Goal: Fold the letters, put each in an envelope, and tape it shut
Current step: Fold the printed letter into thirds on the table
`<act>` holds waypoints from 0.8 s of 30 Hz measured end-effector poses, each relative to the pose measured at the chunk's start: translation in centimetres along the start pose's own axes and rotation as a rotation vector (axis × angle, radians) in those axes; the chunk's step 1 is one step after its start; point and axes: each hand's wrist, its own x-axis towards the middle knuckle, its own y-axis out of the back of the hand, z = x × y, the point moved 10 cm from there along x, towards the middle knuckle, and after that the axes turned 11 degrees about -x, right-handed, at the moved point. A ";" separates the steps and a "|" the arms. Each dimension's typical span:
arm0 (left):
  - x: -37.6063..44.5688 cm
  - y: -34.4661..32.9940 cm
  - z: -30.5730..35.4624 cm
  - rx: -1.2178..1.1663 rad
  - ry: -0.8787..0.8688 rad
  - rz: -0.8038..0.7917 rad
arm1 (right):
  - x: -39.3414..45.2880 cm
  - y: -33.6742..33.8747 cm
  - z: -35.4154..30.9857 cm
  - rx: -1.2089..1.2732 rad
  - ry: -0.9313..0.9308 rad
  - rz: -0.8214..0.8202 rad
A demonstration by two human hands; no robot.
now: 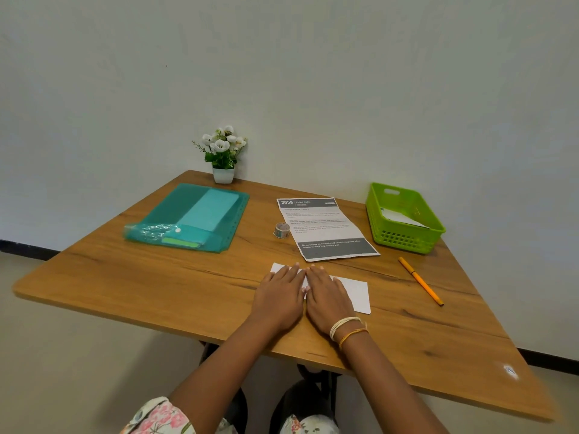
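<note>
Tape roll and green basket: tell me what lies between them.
In the head view, the unfolded printed letter lies flat on the table between the tape roll and the green basket.

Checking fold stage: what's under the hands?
Folded white paper lies flat under left hand and right hand; its ends stick out. The crease and middle are covered.

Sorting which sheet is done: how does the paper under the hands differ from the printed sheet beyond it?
The folded paper is a blank narrow strip; the printed sheet lies full-size with text. Left hand and right hand press the folded paper; the printed sheet lies untouched. Both lie flat on the table.
</note>
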 end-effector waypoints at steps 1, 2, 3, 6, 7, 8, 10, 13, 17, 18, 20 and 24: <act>0.0 -0.2 -0.2 0.006 0.009 -0.021 | 0.0 -0.1 0.0 -0.003 0.003 -0.017; 0.0 -0.4 -0.3 0.011 0.020 -0.042 | 0.0 -0.2 0.1 -0.010 0.003 -0.030; 0.0 -0.4 -0.5 0.016 0.031 -0.059 | 0.0 -0.2 0.2 -0.019 0.003 -0.038; -0.2 -0.3 -1.1 0.029 0.059 -0.090 | -0.4 -0.3 0.9 -0.046 -0.014 -0.049; -0.3 -0.3 -1.3 0.034 0.067 -0.095 | -0.6 -0.3 1.4 -0.050 -0.026 -0.053; -0.4 -0.2 -1.6 0.039 0.074 -0.096 | -0.7 -0.3 1.9 -0.054 -0.038 -0.056; -0.6 0.0 -2.5 0.046 0.090 -0.099 | -1.2 -0.3 3.0 -0.058 -0.063 -0.068; -0.9 0.6 -3.8 0.048 0.113 -0.101 | -2.1 -0.1 5.0 -0.081 -0.109 -0.076; -1.1 0.9 -4.6 0.054 0.134 -0.101 | -3.1 0.1 6.7 -0.087 -0.152 -0.069; -1.1 0.8 -4.6 0.056 0.137 -0.100 | -3.1 0.1 6.8 -0.085 -0.156 -0.069; -1.0 0.8 -4.6 0.056 0.139 -0.093 | -3.1 0.0 6.8 -0.083 -0.163 -0.069; -1.1 1.0 -4.5 0.055 0.138 -0.080 | -3.3 0.6 6.7 -0.076 -0.249 0.019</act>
